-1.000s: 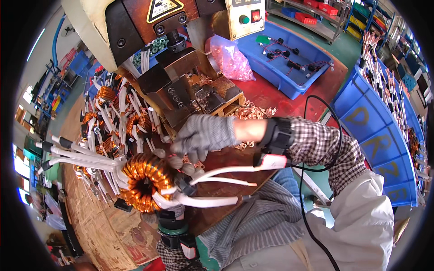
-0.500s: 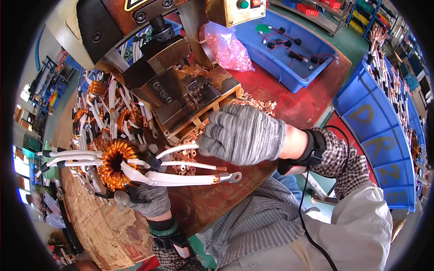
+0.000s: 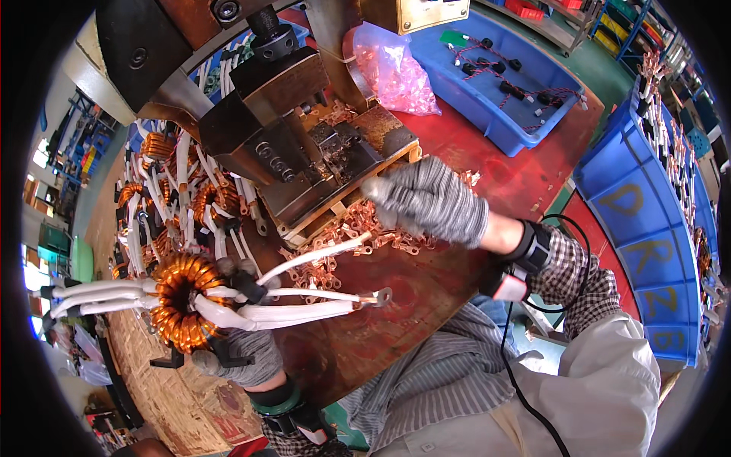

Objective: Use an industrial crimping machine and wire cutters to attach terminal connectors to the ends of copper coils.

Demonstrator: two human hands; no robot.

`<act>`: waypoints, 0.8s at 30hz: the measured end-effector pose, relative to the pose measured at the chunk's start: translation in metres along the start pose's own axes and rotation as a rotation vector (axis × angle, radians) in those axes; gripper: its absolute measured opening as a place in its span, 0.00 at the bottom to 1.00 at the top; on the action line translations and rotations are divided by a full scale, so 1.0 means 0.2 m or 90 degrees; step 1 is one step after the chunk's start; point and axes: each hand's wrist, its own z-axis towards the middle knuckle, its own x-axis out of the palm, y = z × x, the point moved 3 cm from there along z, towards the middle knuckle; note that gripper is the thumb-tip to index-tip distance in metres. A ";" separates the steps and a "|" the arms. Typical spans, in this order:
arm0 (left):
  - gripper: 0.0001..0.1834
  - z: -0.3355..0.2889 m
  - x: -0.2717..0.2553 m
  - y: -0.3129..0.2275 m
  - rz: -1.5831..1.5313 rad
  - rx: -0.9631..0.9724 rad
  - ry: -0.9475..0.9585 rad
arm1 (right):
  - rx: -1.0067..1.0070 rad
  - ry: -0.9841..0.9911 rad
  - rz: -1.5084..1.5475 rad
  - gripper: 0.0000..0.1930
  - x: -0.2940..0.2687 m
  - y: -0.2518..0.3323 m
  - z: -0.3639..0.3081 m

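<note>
My left hand [image 3: 255, 359], in a grey knitted glove, grips a toroidal coil [image 3: 166, 301] wound with copper wire from below. White-sleeved leads [image 3: 285, 314] stick out on both sides of the coil; one right-hand lead ends in a ring cable lug [image 3: 381, 297], and another has a bare copper tip. Above a pile of copper cable lugs [image 3: 343, 242], my gloved right hand [image 3: 435, 202] has its fingers pressed together beside the press. Whatever sits between those fingertips is hidden.
A dark metal press [image 3: 266, 145] stands just beyond my hands. More wound coils [image 3: 156, 186] lie heaped at its left. Behind are a pink plastic bag [image 3: 388, 72] and a blue tray [image 3: 487, 114] of small wired parts. A large blue bin [image 3: 636, 221] stands at the right.
My right hand has let go of the lead and moved up and right toward the press. My left hand and the coil have shifted slightly left and down.
</note>
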 end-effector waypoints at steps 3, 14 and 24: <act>0.49 0.00 0.15 -0.04 0.088 0.068 -0.058 | -0.270 0.010 -0.312 0.17 0.06 -0.04 0.04; 0.43 0.04 0.12 -0.01 0.069 0.123 -0.170 | -0.403 0.051 -0.672 0.09 0.18 -0.13 0.03; 0.44 0.02 0.07 -0.01 0.219 0.213 -0.422 | -0.246 0.025 0.116 0.06 0.00 -0.11 0.06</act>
